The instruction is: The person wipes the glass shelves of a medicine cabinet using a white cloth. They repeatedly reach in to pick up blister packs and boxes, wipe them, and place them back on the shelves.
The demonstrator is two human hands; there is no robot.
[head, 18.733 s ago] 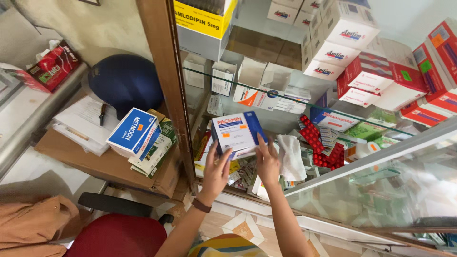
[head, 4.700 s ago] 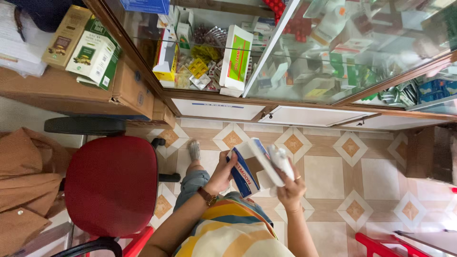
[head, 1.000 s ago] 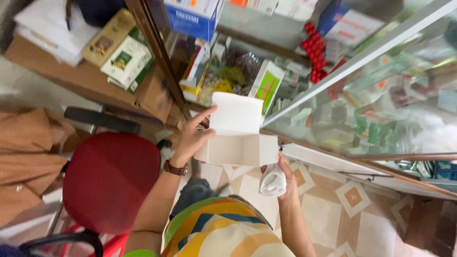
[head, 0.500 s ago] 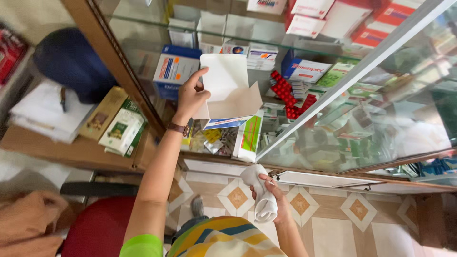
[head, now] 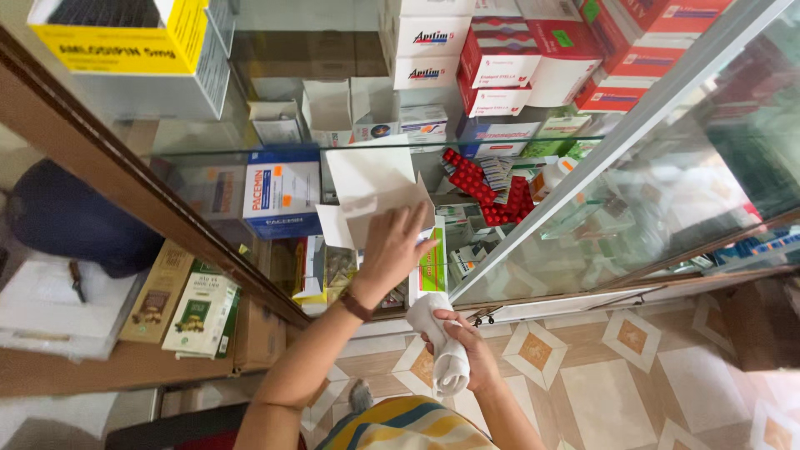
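At the open front of the glass cabinet (head: pixel 583 242), the left hand (head: pixel 392 250) grips a plain white box (head: pixel 371 187), flap open, raised against the middle glass shelf (head: pixel 250 158) just right of a blue-and-white carton (head: pixel 282 193). Below and nearer, the right hand (head: pixel 471 350) is closed around a rolled white cloth (head: pixel 443 354). Red blister strips (head: pixel 487 187) lie on the shelf to the right of the box.
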